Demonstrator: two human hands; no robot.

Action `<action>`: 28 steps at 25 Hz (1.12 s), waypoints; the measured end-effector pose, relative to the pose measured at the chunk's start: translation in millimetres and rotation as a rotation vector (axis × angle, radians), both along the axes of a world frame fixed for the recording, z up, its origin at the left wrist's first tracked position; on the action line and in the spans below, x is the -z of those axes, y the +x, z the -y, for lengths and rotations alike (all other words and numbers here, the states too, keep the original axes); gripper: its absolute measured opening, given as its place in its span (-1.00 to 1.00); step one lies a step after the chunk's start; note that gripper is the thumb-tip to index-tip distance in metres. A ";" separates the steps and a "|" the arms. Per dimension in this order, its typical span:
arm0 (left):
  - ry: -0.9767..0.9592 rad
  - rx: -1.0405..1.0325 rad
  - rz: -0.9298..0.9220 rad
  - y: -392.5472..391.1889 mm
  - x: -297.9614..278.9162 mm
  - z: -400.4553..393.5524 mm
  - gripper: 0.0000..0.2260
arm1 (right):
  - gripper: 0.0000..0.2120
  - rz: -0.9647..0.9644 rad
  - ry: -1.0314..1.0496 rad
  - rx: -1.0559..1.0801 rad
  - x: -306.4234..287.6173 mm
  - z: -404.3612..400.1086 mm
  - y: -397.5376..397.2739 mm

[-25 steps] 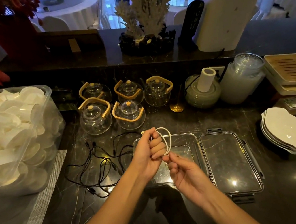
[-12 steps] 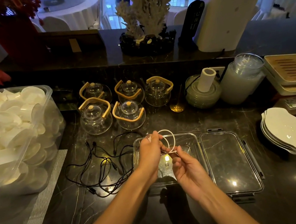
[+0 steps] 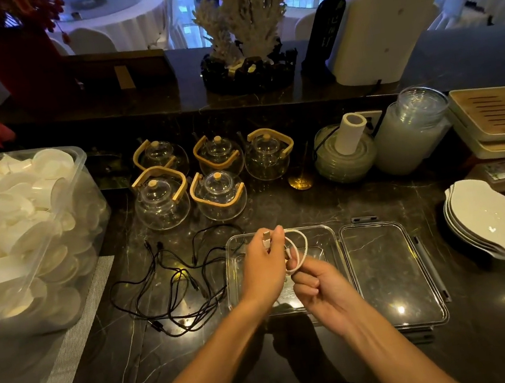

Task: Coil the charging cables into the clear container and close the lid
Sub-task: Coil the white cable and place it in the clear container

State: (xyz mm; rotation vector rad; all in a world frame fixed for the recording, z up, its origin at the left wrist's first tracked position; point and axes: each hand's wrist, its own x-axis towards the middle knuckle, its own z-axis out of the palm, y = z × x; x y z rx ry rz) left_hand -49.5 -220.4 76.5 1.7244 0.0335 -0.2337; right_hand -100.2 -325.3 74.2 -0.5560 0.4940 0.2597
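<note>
Both hands work over the clear container, which sits open on the dark marble counter. Left hand is closed, pinching one plug end of the white cable at the fingertips, plug sticking up. Right hand is curled shut on the lower part of the same loop. The cable forms one small coil between the two hands, held just above the container, not yet inside.

White cable looks light, thin and springy, likely to uncoil if released loose, so best pinched where the loop crosses and by the plug. Black cables lie tangled on the counter just left of the container, soft and limp, will need untangling, grab by connectors. Lid lies flat beside the container on the right, possibly hinged to it, hard to tell; rigid clear plastic, slippery.

Counter is glossy and crowded: glass teapots behind, tub of white dishes far left, stacked white plates right. Dim room, banquet tables beyond the glass
</note>
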 end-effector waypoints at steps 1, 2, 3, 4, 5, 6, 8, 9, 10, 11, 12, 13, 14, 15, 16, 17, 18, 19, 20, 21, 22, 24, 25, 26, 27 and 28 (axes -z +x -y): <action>0.004 -0.014 -0.016 0.4 1.9 -0.5 -0.69 | -0.90 0.026 -0.026 -0.008 -0.4 0.9 -0.4; -0.002 -0.026 -0.038 0.8 3.5 -1.3 -0.70 | -0.87 0.053 -0.055 -0.019 -0.8 2.3 -1.6; -0.011 -0.028 -0.055 0.3 4.4 -2.5 -0.72 | -0.84 0.084 -0.080 -0.034 -1.4 3.5 -2.8; -0.006 -0.017 -0.056 -0.7 4.4 -4.0 -0.73 | -0.82 0.119 -0.101 -0.046 -1.6 4.1 -3.9; 0.022 0.003 -0.036 -1.8 4.4 -5.5 -0.75 | -0.82 0.156 -0.146 -0.055 -2.3 3.7 -4.8; 0.073 0.024 -0.003 -2.3 4.9 -6.8 -0.76 | -0.86 0.186 -0.236 -0.051 -2.7 1.9 -5.1; 0.202 0.051 0.072 -2.6 5.8 -7.4 -0.77 | -0.87 0.197 -0.493 0.009 -1.2 -4.3 -4.3; 0.241 0.058 0.092 -3.6 6.8 -6.3 -0.77 | -0.83 0.177 -0.621 0.055 0.9 -6.8 -3.1; 0.252 0.065 0.092 -5.8 8.1 -4.1 -0.77 | -0.83 0.162 -0.751 0.104 2.8 -7.3 -2.1; 0.244 0.072 0.078 -7.9 10.0 -2.2 -0.77 | -0.84 0.163 -0.904 0.141 4.6 -6.2 -0.9; 0.230 0.075 0.062 -10.2 12.9 -0.8 -0.77 | -0.86 0.172 -1.093 0.151 7.1 -3.6 -0.9; 0.217 0.077 0.054 -12.6 16.3 0.2 -0.78 | -0.86 0.184 -1.296 0.137 10.6 0.0 -1.7; 0.208 0.076 0.053 -14.8 20.4 0.4 -0.77 | -0.84 0.202 -1.488 0.113 14.5 3.2 -3.5; 0.207 0.072 0.053 -16.6 24.5 0.7 -0.77 | -0.79 0.237 -1.655 0.092 17.6 4.9 -5.5; 0.219 0.072 0.045 -17.5 28.5 0.7 -0.76 | -0.76 0.290 -1.790 0.084 21.0 4.9 -6.8; 0.239 0.081 0.028 -18.7 31.7 0.6 -0.76 | -0.75 0.348 -1.888 0.092 23.6 3.5 -8.2; 0.262 0.095 0.010 -19.8 34.1 0.4 -0.76 | -0.75 0.398 -1.950 0.110 24.3 1.7 -9.5; 0.285 0.103 -0.001 -20.9 35.7 -0.1 -0.77 | -0.76 0.428 -1.984 0.132 24.3 0.2 -9.9; 0.305 0.103 -0.003 -22.1 37.0 -0.6 -0.78 | -0.77 0.447 -1.992 0.152 24.0 -0.1 -9.7; 0.320 0.097 0.000 -22.9 37.8 -1.2 -0.80 | -0.78 0.468 -1.987 0.165 23.7 0.4 -9.2; 0.331 0.091 0.003 -23.7 38.0 -0.9 -0.81 | -0.78 0.498 -1.982 0.171 23.8 1.6 -9.2; 0.322 0.082 -0.012 -23.1 36.7 0.2 -0.80 | -0.76 0.584 -1.992 0.168 26.3 5.0 -9.3; 0.302 0.078 -0.021 -22.5 36.2 0.8 -0.79 | -0.75 0.621 -2.001 0.168 27.8 6.4 -9.5; 0.270 0.071 -0.031 -22.4 35.8 1.3 -0.78 | -0.76 0.636 -2.009 0.171 28.5 7.7 -9.7; 0.223 0.052 -0.048 -22.7 34.9 1.5 -0.78 | -0.77 0.627 -2.010 0.175 29.1 8.3 -9.5; 0.167 0.022 -0.070 -22.7 34.1 1.4 -0.77 | -0.80 0.605 -2.002 0.175 29.6 8.2 -8.5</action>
